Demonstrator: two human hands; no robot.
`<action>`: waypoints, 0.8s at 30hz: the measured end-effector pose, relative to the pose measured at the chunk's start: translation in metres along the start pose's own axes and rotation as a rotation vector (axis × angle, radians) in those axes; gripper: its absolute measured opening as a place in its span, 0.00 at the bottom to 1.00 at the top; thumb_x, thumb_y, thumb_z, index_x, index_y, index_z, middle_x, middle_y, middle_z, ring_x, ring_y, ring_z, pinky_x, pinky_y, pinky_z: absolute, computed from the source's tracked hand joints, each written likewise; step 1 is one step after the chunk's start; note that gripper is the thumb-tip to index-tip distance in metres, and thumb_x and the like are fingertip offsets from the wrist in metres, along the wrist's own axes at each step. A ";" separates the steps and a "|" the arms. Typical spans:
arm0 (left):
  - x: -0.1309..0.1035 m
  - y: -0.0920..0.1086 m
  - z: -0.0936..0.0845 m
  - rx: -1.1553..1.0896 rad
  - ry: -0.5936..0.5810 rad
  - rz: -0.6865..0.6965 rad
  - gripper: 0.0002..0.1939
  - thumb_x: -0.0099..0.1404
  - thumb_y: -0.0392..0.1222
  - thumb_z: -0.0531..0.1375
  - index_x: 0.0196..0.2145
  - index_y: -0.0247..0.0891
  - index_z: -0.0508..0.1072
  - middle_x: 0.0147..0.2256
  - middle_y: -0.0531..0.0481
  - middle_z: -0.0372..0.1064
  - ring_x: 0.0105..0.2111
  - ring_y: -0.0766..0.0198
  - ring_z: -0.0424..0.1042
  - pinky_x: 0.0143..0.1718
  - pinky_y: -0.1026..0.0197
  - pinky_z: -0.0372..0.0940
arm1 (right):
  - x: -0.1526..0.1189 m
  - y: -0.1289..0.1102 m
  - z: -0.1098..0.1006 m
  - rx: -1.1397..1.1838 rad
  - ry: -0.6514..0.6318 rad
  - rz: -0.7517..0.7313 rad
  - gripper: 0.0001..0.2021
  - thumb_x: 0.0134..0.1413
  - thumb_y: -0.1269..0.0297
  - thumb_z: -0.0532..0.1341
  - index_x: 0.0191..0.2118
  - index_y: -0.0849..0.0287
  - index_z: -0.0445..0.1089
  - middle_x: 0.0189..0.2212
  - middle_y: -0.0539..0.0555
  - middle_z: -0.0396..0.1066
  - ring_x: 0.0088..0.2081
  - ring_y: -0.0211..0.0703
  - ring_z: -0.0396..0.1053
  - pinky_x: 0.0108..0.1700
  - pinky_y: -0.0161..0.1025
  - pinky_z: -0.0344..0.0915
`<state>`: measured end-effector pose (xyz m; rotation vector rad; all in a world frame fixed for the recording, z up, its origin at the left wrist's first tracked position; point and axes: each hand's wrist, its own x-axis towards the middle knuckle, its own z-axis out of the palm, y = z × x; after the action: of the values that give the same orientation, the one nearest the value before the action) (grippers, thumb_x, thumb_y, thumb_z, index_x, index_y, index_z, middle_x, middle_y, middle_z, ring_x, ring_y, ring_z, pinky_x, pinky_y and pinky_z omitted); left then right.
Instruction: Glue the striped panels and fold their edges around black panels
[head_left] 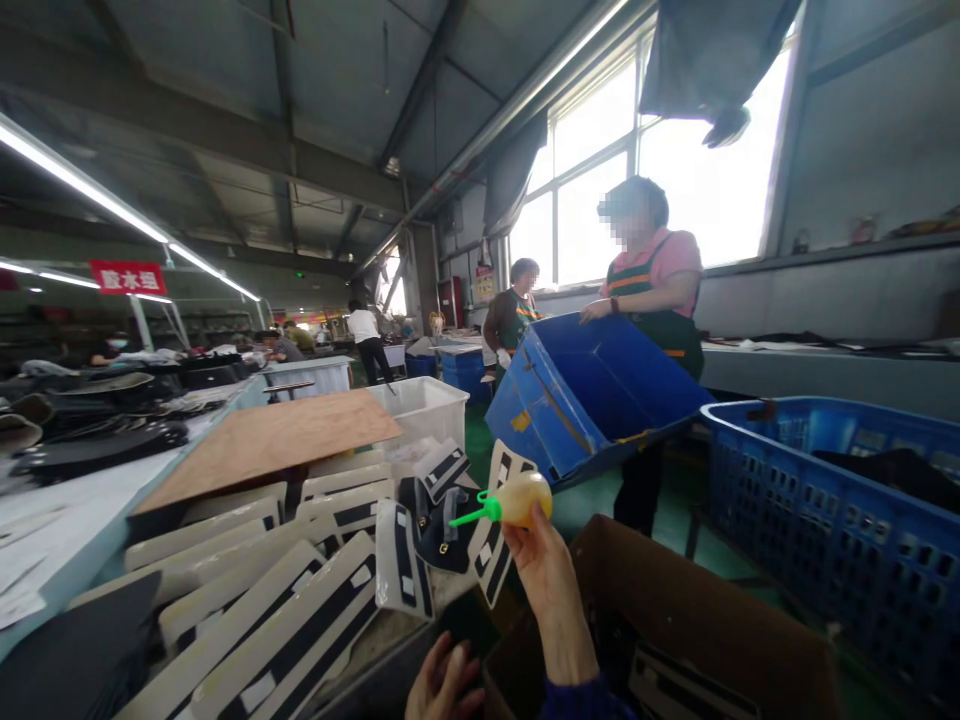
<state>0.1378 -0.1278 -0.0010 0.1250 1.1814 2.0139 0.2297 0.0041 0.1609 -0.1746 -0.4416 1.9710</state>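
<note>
My right hand is closed around a round, yellowish squeeze bottle with a green nozzle pointing left. Behind the bottle stands a pale panel with black stripes, partly covered by it. At the bottom edge my left hand shows only its loosely bent fingers, apart and with nothing visible in them. It is near the front edge of the work table, where many similar pale striped panels lie overlapping. Among them is a dark piece with a gold-coloured buckle.
A brown cardboard box stands at my lower right, with a blue slatted crate beyond. A co-worker tilts a large blue bin ahead; another person stands behind. A wooden board and white tub are left of them.
</note>
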 end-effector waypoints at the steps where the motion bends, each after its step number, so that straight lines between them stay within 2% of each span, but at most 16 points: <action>1: -0.003 0.005 0.008 -0.046 -0.034 -0.001 0.27 0.50 0.49 0.78 0.44 0.37 0.76 0.44 0.35 0.81 0.43 0.41 0.82 0.38 0.49 0.77 | -0.008 -0.001 0.007 0.008 -0.020 0.023 0.20 0.46 0.68 0.79 0.45 0.63 0.77 0.35 0.53 0.83 0.35 0.42 0.82 0.35 0.34 0.81; 4: -0.011 0.028 0.024 -0.177 -0.134 0.012 0.16 0.63 0.50 0.69 0.45 0.41 0.78 0.52 0.39 0.79 0.55 0.37 0.77 0.50 0.38 0.74 | -0.034 -0.004 0.023 0.036 -0.075 0.100 0.18 0.46 0.67 0.79 0.44 0.60 0.78 0.37 0.52 0.83 0.35 0.40 0.82 0.35 0.31 0.80; 6: -0.017 0.050 0.024 -0.238 -0.169 0.032 0.12 0.70 0.45 0.62 0.49 0.45 0.79 0.54 0.41 0.79 0.55 0.39 0.76 0.54 0.35 0.72 | -0.049 -0.006 0.029 0.053 -0.104 0.151 0.18 0.46 0.65 0.79 0.43 0.60 0.78 0.37 0.52 0.83 0.36 0.40 0.82 0.34 0.30 0.80; 9: -0.032 0.087 0.012 -0.260 -0.136 0.026 0.20 0.67 0.32 0.61 0.54 0.46 0.78 0.49 0.43 0.82 0.48 0.47 0.82 0.56 0.40 0.71 | -0.065 -0.010 0.033 0.074 -0.135 0.212 0.19 0.45 0.66 0.80 0.43 0.61 0.78 0.37 0.53 0.84 0.36 0.40 0.82 0.34 0.30 0.80; 12: -0.052 0.116 0.003 -0.268 -0.069 -0.054 0.24 0.68 0.34 0.60 0.60 0.42 0.74 0.45 0.41 0.83 0.45 0.47 0.83 0.56 0.43 0.73 | -0.073 -0.011 0.033 0.090 -0.152 0.254 0.20 0.45 0.66 0.79 0.45 0.60 0.78 0.39 0.53 0.83 0.36 0.40 0.82 0.34 0.30 0.80; 15: -0.070 0.128 0.007 -0.287 -0.009 -0.089 0.27 0.69 0.38 0.58 0.64 0.42 0.70 0.46 0.41 0.83 0.46 0.46 0.83 0.57 0.42 0.72 | -0.077 -0.006 0.035 0.096 -0.153 0.282 0.22 0.47 0.66 0.78 0.49 0.60 0.77 0.39 0.54 0.83 0.35 0.39 0.82 0.35 0.30 0.80; 19: -0.077 0.130 0.015 -0.242 0.061 0.028 0.30 0.63 0.37 0.65 0.63 0.41 0.70 0.47 0.44 0.82 0.50 0.47 0.81 0.60 0.40 0.69 | -0.079 0.002 0.037 0.082 -0.132 0.279 0.26 0.49 0.69 0.77 0.54 0.59 0.74 0.41 0.55 0.83 0.34 0.39 0.82 0.35 0.31 0.80; 24: -0.071 0.149 -0.003 -0.121 0.219 0.186 0.28 0.59 0.43 0.70 0.57 0.41 0.74 0.49 0.45 0.81 0.59 0.43 0.73 0.67 0.40 0.60 | -0.072 -0.008 0.032 0.079 -0.086 0.151 0.32 0.46 0.66 0.79 0.57 0.58 0.73 0.43 0.54 0.82 0.36 0.40 0.82 0.38 0.30 0.80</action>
<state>0.1001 -0.2162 0.1336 -0.0501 1.2149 2.3038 0.2577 -0.0651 0.1876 -0.0750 -0.4155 2.1465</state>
